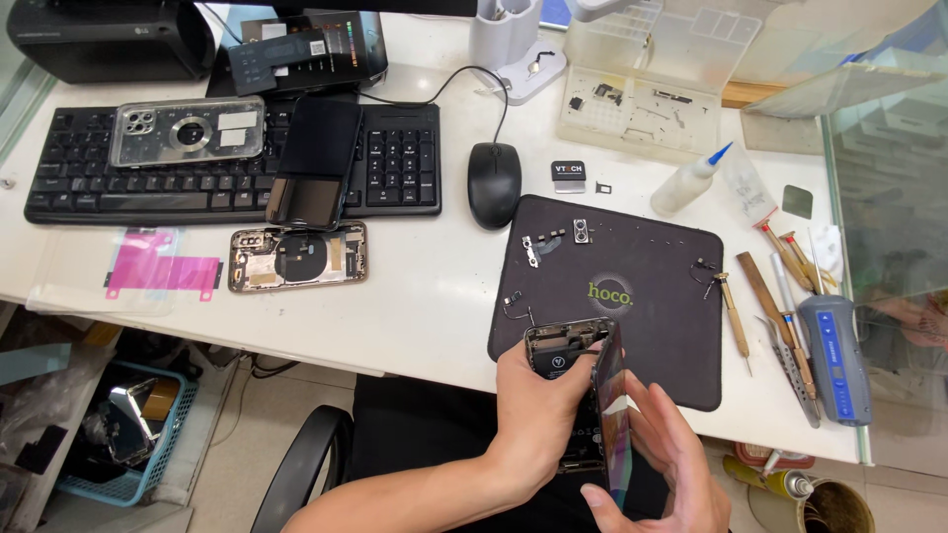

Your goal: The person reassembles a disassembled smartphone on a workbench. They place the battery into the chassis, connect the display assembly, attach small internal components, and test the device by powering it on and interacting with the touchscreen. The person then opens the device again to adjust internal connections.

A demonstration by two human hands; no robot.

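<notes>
step in hand: looks to me like the screen-separation stage. The left hand [538,419] is clamped round the opened black phone body with bare insides [561,357], and the right hand [664,456] is gripping the dark glass screen panel [612,415], swung up on edge like a book cover.
where it is: bottom centre of the frame, held in the air just over the near edge of the black rubber work mat [642,296] on the white surface [434,286].
next move: I'd guess the panel needs steadying while whatever joins the halves gets dealt with, slow and no yanking.
tools: the wood-handled screwdrivers [765,291] and the blue-grey electric driver [834,360] sit at right, well apart from both hands.
hard to see: the lower half of the phone is buried behind my left palm, so I can't tell if any cables are attached. The tiny parts on the mat are too small to name.
cut off: right fingers run off the bottom edge.
</notes>
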